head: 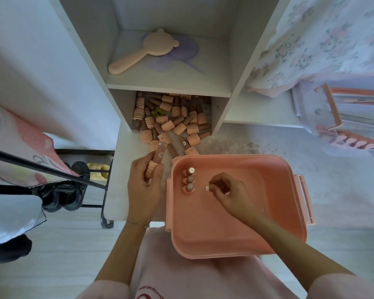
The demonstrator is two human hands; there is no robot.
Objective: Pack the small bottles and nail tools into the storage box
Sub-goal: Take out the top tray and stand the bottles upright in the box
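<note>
right hand (226,190): fingers pinched on a small bottle (207,187); stand it upright beside the row (190,180) in the storage box (289,212)
left hand (145,188): fingers curled round another bottle (154,164), ready

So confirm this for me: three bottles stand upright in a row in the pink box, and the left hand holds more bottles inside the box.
Not quite. The head view shows the left hand holding its bottles outside the pink box, beside its left wall. The three upright bottles do stand in a row inside the box.
</note>
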